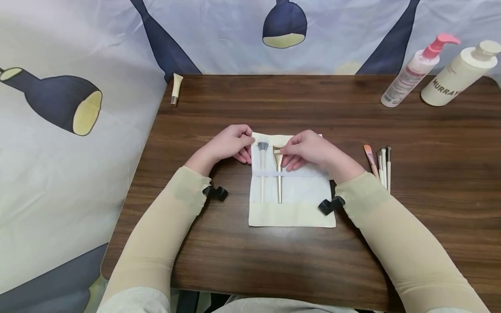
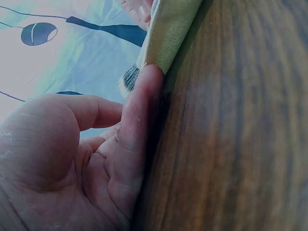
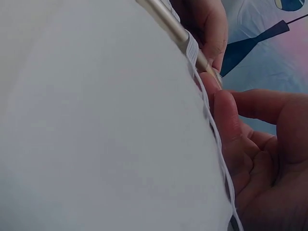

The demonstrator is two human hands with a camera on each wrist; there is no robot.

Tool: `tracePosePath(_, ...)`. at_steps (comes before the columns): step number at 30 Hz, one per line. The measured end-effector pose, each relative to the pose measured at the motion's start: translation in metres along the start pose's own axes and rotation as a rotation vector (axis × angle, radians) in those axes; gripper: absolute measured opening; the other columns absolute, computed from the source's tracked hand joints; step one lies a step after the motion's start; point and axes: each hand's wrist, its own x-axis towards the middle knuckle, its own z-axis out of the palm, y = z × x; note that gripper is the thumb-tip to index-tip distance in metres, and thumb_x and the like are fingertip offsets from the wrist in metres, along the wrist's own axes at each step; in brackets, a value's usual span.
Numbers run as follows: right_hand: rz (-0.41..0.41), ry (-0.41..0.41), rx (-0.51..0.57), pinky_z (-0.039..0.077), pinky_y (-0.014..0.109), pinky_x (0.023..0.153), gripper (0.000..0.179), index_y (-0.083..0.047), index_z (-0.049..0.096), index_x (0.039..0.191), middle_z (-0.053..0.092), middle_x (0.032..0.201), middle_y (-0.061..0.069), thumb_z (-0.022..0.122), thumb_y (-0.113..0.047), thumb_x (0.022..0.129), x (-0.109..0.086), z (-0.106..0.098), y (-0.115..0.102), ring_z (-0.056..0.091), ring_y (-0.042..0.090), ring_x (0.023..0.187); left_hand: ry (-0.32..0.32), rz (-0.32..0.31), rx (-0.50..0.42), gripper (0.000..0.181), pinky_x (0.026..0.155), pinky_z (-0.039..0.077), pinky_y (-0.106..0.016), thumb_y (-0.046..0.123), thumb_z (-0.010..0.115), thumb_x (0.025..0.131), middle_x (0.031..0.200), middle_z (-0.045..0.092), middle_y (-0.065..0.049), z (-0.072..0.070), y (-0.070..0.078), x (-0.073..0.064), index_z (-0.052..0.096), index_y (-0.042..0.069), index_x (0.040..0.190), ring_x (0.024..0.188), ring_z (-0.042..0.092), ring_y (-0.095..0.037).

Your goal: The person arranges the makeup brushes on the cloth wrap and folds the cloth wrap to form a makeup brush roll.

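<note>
A cream and white brush roll (image 1: 293,215) lies unfolded on the table in the head view. At its upper left edge, my left hand (image 1: 232,144) pinches the fabric between thumb and fingers. My right hand (image 1: 311,150) holds a gold-handled makeup brush (image 1: 279,187) near its head, and the handle runs down under the white elastic band (image 1: 301,173). Left of it, a white-handled makeup brush (image 1: 263,150) with dark bristles is tucked under the same band. The right wrist view shows the gold handle (image 3: 166,19) passing through an elastic loop beside my fingertips.
Several more makeup brushes (image 1: 383,163) lie right of the roll, partly behind my right forearm. A pink pump bottle (image 1: 411,78) and a white bottle (image 1: 455,78) stand at the back right. A small cream tube (image 1: 176,89) rests at the back left table edge.
</note>
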Motion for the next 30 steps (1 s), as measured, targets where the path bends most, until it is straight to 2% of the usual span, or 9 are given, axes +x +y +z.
tracePosePath(5,0.026,-0.015,-0.006,0.064,0.030,0.062,0.020,0.009,0.069,0.107,0.075,0.077,0.011,0.064,-0.010,0.101,0.001,0.002,0.002,0.075,0.018,0.064,-0.014,-0.017,0.005,0.015,0.061,0.064,-0.036,0.016,0.051,0.108,0.082,0.070,-0.019,0.001,-0.002,-0.003,0.054,0.003,0.114,0.065,0.074,-0.027)
tracePosePath(11,0.033,0.046,-0.092,0.063,0.029,0.060,0.018,0.006,0.070,0.097,0.072,0.070,0.010,0.068,-0.012,0.098,0.002,0.002,-0.002,0.073,0.017,0.060,-0.002,0.008,0.010,0.016,0.061,0.064,-0.036,0.016,0.051,0.108,0.083,0.069,-0.020,-0.001,0.003,-0.003,0.055,0.002,0.114,0.066,0.074,-0.028)
tracePosePath(16,0.059,0.057,-0.156,0.063,0.028,0.060,0.019,0.006,0.069,0.096,0.071,0.068,0.008,0.068,-0.013,0.098,0.000,0.002,-0.007,0.072,0.015,0.059,-0.029,-0.009,0.010,0.015,0.063,0.064,-0.036,0.015,0.047,0.109,0.084,0.069,-0.019,-0.003,0.005,-0.002,0.053,0.002,0.113,0.068,0.075,-0.028)
tracePosePath(22,0.040,0.092,-0.203,0.062,0.028,0.059,0.020,0.006,0.070,0.094,0.072,0.070,0.010,0.068,-0.014,0.098,-0.002,-0.002,-0.009,0.072,0.016,0.059,-0.018,0.011,-0.009,0.014,0.060,0.064,-0.034,0.014,0.047,0.109,0.082,0.068,-0.020,-0.003,0.004,0.000,0.052,0.000,0.111,0.066,0.075,-0.028)
tracePosePath(26,0.062,0.092,-0.281,0.062,0.028,0.060,0.020,0.003,0.069,0.090,0.073,0.071,0.011,0.069,-0.015,0.098,-0.005,-0.003,-0.007,0.072,0.018,0.059,-0.042,-0.009,-0.002,0.014,0.061,0.064,-0.035,0.013,0.047,0.108,0.082,0.069,-0.019,-0.001,0.000,0.000,0.053,0.001,0.112,0.067,0.075,-0.028)
tracePosePath(30,0.029,0.095,-0.384,0.062,0.029,0.060,0.022,-0.001,0.068,0.083,0.071,0.068,0.010,0.072,-0.017,0.097,-0.009,-0.002,-0.009,0.071,0.018,0.057,-0.020,0.007,-0.005,0.014,0.060,0.064,-0.036,0.013,0.047,0.108,0.082,0.068,-0.020,-0.001,-0.001,0.000,0.053,0.001,0.111,0.066,0.075,-0.029)
